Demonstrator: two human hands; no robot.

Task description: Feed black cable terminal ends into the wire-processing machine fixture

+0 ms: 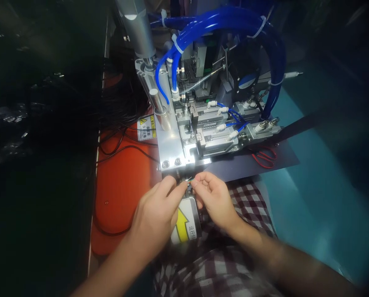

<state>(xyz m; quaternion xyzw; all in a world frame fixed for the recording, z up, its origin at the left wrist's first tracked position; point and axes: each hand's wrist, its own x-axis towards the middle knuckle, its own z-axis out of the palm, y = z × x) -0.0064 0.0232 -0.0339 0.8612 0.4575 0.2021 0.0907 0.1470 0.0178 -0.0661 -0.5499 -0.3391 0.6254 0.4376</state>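
Silver metal is gleaming under bright light as a person's bare hands are working at the near edge of a bench machine (168, 150). The right hand (213, 196) is pinching, thumb and forefinger appearing together on a few thin coloured wires (189, 180), which are lying between the two hands just in front of the machine's plate. The left hand (156, 210) is bringing its thumb tip close beside them, its forefinger curling; whether those fingers are clamping the strands, one cannot tell. Both hands are meeting from opposite sides, probably to steady ends so fine and to line them up with the machine. Blue tubes (229, 18) are arching overhead, white ties gathering them, likely to stay clear of the working space; a red-handled tool (266, 159) is lying to the right, perhaps for easy reach. Below the fingers, a white label (192, 214) is carrying a bold yellow arrow pointing away from the person, with characters seemingly reading "运行方" alongside. A yellow-and-white warning label (146, 128) is showing a black-edged triangle and Chinese lettering too small to read surely. No brand name is standing out.
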